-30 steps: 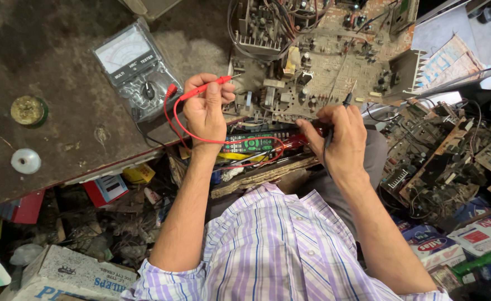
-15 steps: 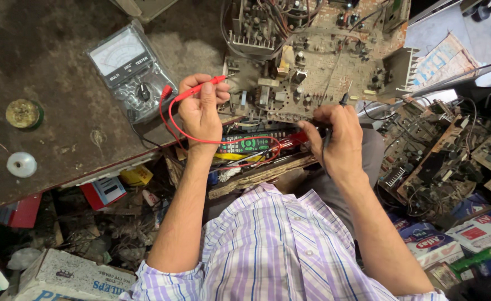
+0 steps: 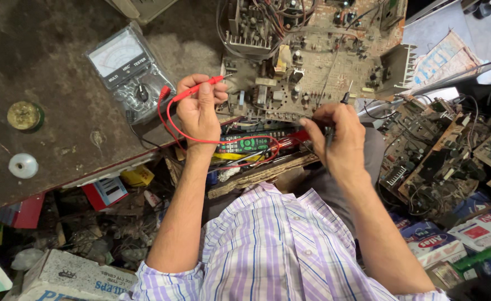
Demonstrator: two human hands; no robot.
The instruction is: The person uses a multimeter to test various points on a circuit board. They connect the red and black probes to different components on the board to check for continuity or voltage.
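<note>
My left hand (image 3: 199, 110) grips a red test probe (image 3: 200, 87), its metal tip pointing right at the edge of a large brown circuit board (image 3: 323, 61). A red lead loops from the probe under my wrist. My right hand (image 3: 337, 136) holds a black test probe (image 3: 344, 99) upright, tip touching the board's near edge. An analogue multimeter (image 3: 128, 72) in a clear cover lies on the dark worktop left of my left hand.
A remote control (image 3: 248, 144) and cables sit in an open drawer below the board. A round brass tin (image 3: 24, 115) and a white disc (image 3: 23, 165) lie on the worktop (image 3: 44, 50). More circuit boards (image 3: 452, 161) pile up at right; boxes and clutter below.
Both hands have kept their probes and stayed almost still at the board's near edge. The view has shifted slightly; the black probe's tip stands a little more upright.
</note>
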